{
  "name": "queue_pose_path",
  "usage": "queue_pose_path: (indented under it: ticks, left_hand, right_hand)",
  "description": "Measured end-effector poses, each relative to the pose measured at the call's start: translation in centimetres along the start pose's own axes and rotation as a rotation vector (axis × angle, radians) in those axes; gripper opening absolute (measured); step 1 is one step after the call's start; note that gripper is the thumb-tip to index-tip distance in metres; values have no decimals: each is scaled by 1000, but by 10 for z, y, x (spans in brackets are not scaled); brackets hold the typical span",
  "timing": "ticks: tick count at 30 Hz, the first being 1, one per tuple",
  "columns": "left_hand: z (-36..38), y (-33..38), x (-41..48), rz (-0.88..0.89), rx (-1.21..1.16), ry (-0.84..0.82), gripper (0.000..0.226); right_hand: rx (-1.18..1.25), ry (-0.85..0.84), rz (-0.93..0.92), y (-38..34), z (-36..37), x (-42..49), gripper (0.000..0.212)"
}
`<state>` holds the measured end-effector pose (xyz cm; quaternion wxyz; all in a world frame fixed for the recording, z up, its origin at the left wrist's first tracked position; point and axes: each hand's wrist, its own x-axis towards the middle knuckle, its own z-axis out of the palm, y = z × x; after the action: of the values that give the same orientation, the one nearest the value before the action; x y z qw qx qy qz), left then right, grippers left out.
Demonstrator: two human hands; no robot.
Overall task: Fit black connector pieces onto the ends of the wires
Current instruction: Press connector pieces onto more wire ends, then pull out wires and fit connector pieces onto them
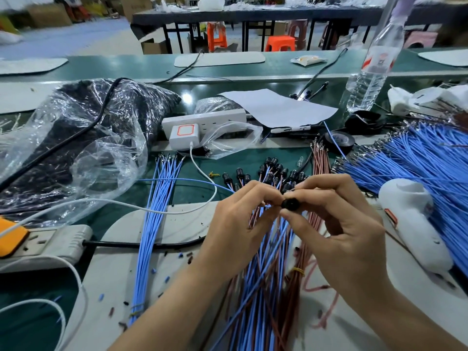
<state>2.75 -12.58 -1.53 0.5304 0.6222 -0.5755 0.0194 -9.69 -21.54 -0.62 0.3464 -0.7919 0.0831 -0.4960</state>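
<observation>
Pinching a black connector (288, 204), right hand (344, 224) grip closed on it, left hand (238, 219) grip holding wires (255, 217) against it.

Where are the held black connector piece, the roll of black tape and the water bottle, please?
black connector piece (288, 204): head view, on its round front face.
roll of black tape (349, 143): head view, on its outer right side.
water bottle (364, 84): head view, on its clear lower body.

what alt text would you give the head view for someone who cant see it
A person's right hand pinches a black connector while the left hand holds blue and brown wires to it, above a green workbench. Already fitted connectors lie beyond the hands, and a blue wire bundle lies at right.
</observation>
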Motion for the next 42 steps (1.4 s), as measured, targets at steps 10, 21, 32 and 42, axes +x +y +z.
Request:
queue_pose_path:
  ticks: [10,21,32,42]
  left_hand:
    - [3,8,-1,-124,-190,37,33]
    - [1,7,-1,-155,-186,37,44]
    - [0,9,0,-158,-278,27,55]
    - [1,11,2,-56,-115,5,33]
  right_hand:
    - [-33,-8,84,5,-2,2,21]
    - [-64,-18,42,-2,-1,2,18]
    - [-125,-24,-36,-1,-1,1,18]
    - [-84,19,-13,-2,-4,2,18]
